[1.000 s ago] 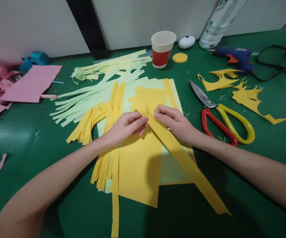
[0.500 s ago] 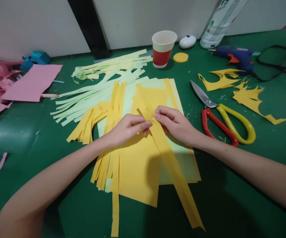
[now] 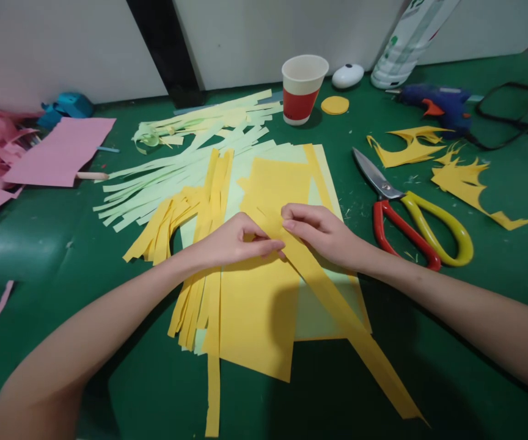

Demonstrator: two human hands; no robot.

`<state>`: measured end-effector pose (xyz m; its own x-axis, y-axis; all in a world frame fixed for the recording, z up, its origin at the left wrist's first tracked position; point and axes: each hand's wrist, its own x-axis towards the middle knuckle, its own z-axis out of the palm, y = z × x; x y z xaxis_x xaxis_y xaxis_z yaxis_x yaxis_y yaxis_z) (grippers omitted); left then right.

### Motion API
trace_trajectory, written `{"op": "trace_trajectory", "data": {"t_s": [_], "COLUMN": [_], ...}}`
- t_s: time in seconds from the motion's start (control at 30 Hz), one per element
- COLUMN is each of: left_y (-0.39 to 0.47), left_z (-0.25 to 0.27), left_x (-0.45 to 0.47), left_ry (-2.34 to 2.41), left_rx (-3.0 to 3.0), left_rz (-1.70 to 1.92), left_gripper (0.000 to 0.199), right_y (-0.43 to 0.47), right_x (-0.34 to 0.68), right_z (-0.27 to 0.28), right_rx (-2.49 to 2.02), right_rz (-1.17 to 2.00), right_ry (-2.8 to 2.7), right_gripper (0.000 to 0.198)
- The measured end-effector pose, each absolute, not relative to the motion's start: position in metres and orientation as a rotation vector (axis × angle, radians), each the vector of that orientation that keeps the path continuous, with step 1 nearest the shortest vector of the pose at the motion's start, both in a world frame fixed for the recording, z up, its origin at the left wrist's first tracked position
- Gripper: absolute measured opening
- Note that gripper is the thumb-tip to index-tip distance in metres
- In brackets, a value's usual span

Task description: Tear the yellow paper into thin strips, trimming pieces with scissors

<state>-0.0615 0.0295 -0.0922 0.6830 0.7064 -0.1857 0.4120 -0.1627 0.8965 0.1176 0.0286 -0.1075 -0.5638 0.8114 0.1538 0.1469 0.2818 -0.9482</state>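
A long folded yellow paper strip (image 3: 337, 305) runs from between my hands down toward the lower right. My left hand (image 3: 245, 241) pinches the strip's left edge near its upper end. My right hand (image 3: 321, 232) grips the same end from the right, thumb and forefinger together. Under both hands lie a yellow paper sheet (image 3: 255, 318) and pale green sheets (image 3: 319, 311). Several cut yellow strips (image 3: 213, 208) lie to the left of my left hand. The strip's part under the fingers is hidden.
Right of the paper lie scissors (image 3: 392, 192) with red and yellow handles, yellow scraps (image 3: 463, 186) and a blue glue gun (image 3: 442, 107). A paper cup (image 3: 303, 91) and yellow disc (image 3: 335, 105) stand behind. Green strips (image 3: 145, 183) and pink paper (image 3: 65, 153) lie left.
The yellow strip's lower end has swung to the right. Both hands have shifted slightly down toward me, still holding its upper end.
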Motion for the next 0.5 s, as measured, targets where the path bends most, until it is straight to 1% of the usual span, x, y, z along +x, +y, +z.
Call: {"op": "trace_trajectory", "data": {"t_s": [0.27, 0.5], "left_y": [0.0283, 0.0303], "left_z": [-0.0904, -0.0898], "left_x": [-0.0605, -0.0625], "left_ry": [0.803, 0.745], "left_rx": [1.776, 1.737], "left_rz": [0.317, 0.315], "left_gripper": [0.026, 0.035], "right_y": [0.0273, 0.0277], "right_x": [0.1185, 0.1198], "right_z": [-0.1072, -0.1077], "right_rx": [-0.8, -0.773], "right_rz": [1.298, 1.344], "right_ry": [-2.003, -2.007], "right_gripper": [0.026, 0.024]}}
